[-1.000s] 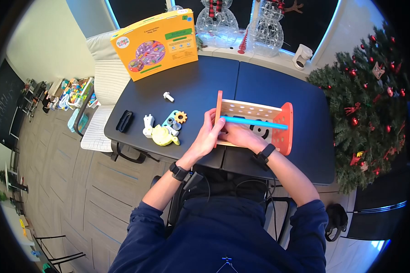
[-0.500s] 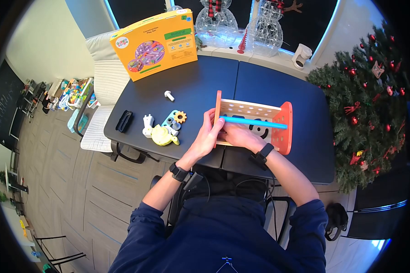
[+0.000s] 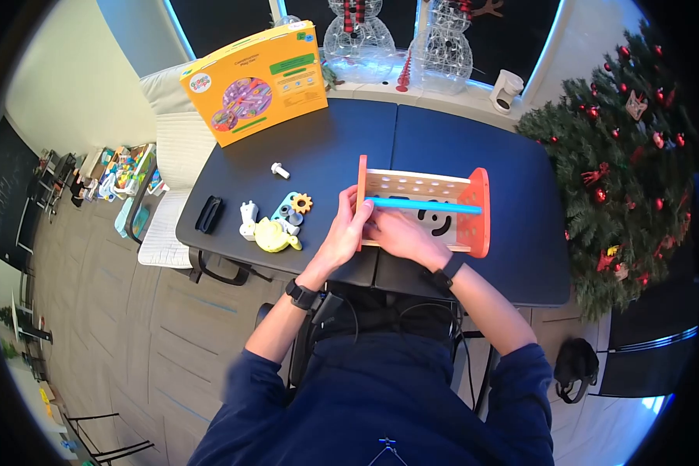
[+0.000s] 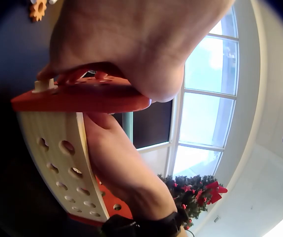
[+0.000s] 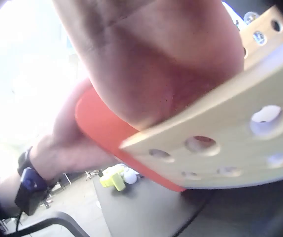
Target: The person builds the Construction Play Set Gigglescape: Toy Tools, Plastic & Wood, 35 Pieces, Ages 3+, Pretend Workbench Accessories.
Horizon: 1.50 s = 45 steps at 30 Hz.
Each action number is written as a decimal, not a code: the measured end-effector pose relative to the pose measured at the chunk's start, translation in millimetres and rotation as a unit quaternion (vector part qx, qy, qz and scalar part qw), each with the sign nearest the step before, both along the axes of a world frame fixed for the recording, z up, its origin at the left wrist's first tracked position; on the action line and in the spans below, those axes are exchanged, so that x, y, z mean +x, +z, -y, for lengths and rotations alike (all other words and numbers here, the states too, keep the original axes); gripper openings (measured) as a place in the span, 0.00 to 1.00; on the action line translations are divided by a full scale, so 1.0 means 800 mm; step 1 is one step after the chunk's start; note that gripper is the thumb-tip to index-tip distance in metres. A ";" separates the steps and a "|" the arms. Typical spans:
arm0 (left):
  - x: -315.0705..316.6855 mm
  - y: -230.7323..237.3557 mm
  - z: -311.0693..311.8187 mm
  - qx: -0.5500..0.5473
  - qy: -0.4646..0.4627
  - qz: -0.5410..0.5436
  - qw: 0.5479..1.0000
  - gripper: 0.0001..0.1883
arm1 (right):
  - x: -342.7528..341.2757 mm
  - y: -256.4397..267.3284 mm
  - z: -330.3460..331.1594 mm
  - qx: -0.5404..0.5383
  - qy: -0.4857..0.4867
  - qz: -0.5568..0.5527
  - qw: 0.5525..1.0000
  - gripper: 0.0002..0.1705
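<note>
A wooden toy toolbox has orange end panels, sides full of holes and a blue rod handle. My left hand grips its left end panel, thumb near the rod's end and fingers on the outer face. By those fingertips, a pale peg head sticks out of the panel in the left wrist view. My right hand reaches over the near side into the box, against the inside of that same panel. Its fingers are hidden, so I cannot tell what they hold.
Left on the dark table lie a white bolt, a yellow toy piece, an orange gear, other small parts and a black case. A yellow box stands behind. A decorated tree borders the right side.
The head view has shifted slightly, so the table and everything on it appear a little further left. Both hands keep nearly the same places at the toolbox's left panel.
</note>
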<state>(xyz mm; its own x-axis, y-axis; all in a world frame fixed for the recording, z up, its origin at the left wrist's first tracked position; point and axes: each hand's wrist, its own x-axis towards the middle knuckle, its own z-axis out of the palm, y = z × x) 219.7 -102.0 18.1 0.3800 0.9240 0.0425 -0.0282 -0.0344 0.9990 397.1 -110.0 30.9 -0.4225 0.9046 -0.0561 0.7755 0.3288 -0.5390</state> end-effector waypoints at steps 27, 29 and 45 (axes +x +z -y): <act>-0.024 0.025 0.018 -0.086 -0.048 0.055 0.994 0.46 | 0.203 0.046 0.113 -0.155 -0.260 -0.514 0.802 0.44; -0.030 0.042 0.012 -0.045 -0.082 0.051 0.994 0.47 | 0.205 0.056 0.115 -0.115 -0.201 -0.536 0.812 0.43; -0.024 0.015 0.025 0.027 -0.043 0.038 0.998 0.38 | 0.174 0.045 0.128 -0.049 -0.248 -0.489 0.835 0.44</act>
